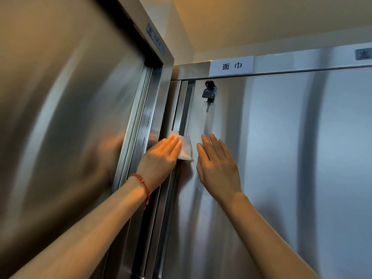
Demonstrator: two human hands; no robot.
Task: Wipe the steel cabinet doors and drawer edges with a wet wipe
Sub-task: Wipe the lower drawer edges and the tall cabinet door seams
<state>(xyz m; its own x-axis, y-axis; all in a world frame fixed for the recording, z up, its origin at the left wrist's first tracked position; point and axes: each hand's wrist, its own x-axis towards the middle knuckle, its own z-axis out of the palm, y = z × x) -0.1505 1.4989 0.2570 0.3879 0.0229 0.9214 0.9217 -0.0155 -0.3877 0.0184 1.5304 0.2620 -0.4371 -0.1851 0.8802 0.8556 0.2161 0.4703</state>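
A white wet wipe (185, 147) lies flat against the left edge of the steel cabinet door (281, 158), over its vertical recessed handle strip (182, 105). My left hand (161, 158), with a red bead bracelet at the wrist, presses the wipe onto the steel with straight fingers. My right hand (216, 166) rests flat on the door just right of the wipe, fingers straight and pointing up, holding nothing.
A black key (208, 93) hangs from the lock near the door's top left. A white label (231, 66) sits on the frame above. A second steel cabinet (66, 117) stands at a right angle on the left, close to my left arm.
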